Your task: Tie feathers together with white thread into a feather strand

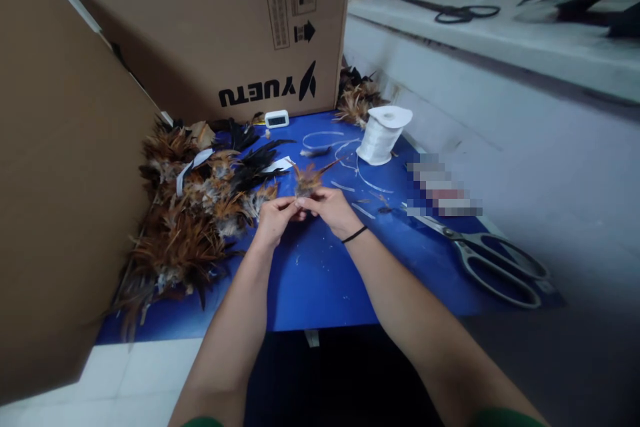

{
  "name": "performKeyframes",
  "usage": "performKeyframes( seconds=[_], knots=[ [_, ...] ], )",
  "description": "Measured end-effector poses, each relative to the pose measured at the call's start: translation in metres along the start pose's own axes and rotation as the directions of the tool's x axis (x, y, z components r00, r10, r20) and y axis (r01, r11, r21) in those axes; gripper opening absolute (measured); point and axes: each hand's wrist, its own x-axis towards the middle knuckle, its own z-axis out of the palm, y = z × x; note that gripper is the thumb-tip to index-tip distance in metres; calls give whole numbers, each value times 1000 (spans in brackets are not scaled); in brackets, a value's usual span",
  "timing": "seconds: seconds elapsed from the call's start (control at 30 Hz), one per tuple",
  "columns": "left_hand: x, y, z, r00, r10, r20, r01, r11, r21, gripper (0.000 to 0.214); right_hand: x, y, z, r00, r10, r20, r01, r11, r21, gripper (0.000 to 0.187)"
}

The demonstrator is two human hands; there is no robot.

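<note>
Above the blue mat (320,280), both hands pinch a small brown feather tuft (306,181).

small brown feather bundle (306,181) (tips up) pinched above blue table.

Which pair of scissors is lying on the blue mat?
The large silver pair nearest the camera; the black pair lies apart on the far grey ledge.

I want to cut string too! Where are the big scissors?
In the head view, the scissors lie near the right edge of the blue table, right of the right hand and nearer the person than the white thread spool.
</note>
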Motion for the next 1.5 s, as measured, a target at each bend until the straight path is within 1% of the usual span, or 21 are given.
performKeyframes(
  seconds=[0.1,0.2,0.47,0.7,0.9,1.1,1.3,1.5],
  knots=[
    [0,0,0,999,-16,28,16,1000,-5,31,0,1,-2,999,35,25,-36,999,27,25],
    [0,0,0,999,-39,32,40,999,-27,32,0,2,-2,998,46,39,-48,997,56,25],
    [-1,0,-1,991,-100,84,109,988,-112,32,-2,-2,-2,996,77,43,-81,992,99,27],
    [-2,1,-1,978,-173,112,192,964,-185,27,-4,-5,-1,994,99,46,-105,984,141,25],
    [-2,3,-2,961,-237,143,264,938,-224,19,-3,-3,-3,993,104,53,-111,980,163,25],
    [-2,4,-3,948,-262,183,305,913,-270,13,-3,-3,-4,992,111,54,-119,979,168,26],
    [-2,4,-2,939,-303,166,339,900,-276,8,-3,-2,-5,990,114,82,-126,978,167,25],
    [-2,3,-3,924,-325,203,372,889,-267,8,-5,-6,-5,982,131,132,-154,972,176,23]
  ],
)
